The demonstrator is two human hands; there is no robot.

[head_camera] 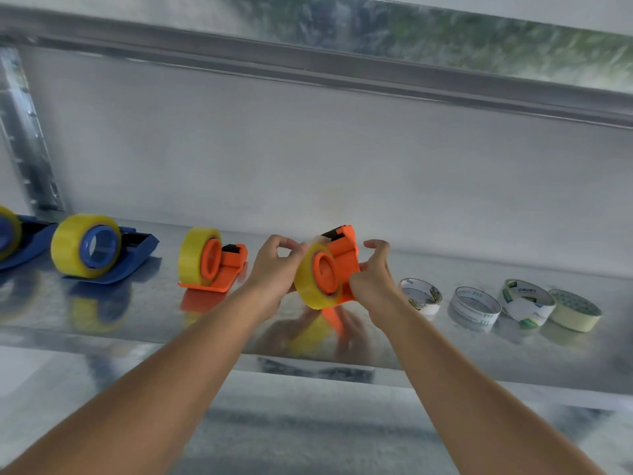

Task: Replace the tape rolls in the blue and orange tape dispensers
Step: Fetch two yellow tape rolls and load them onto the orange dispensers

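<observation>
Head view: I hold an orange dispenser up off the shiny metal shelf, tilted so its black cutter end points up and away from me. A yellow tape roll sits on its orange hub, facing me, clear enough that the hub shows through its edge. My left hand grips the roll's left side, fingers curled over the top. My right hand grips the dispenser's body from the right, thumb near the base and fingers curled behind it.

To the left, a second orange dispenser stands on the shelf with its own yellow roll. Further left stands a blue dispenser, also loaded with a yellow roll, and another blue dispenser is cut off by the left edge, so I see only part of it.

To the right of my hands, four loose rolls lie on the shelf in a row: a white roll with small print, a clear-looking roll, a white roll with green print, and a cream roll.

My hands cover the near and far sides of the held dispenser, so I cannot tell whether the tape end reaches the cutter. The print on the rolls is too small to read, and the whole picture is slightly blurred. The shelf reflects everything hazily.
</observation>
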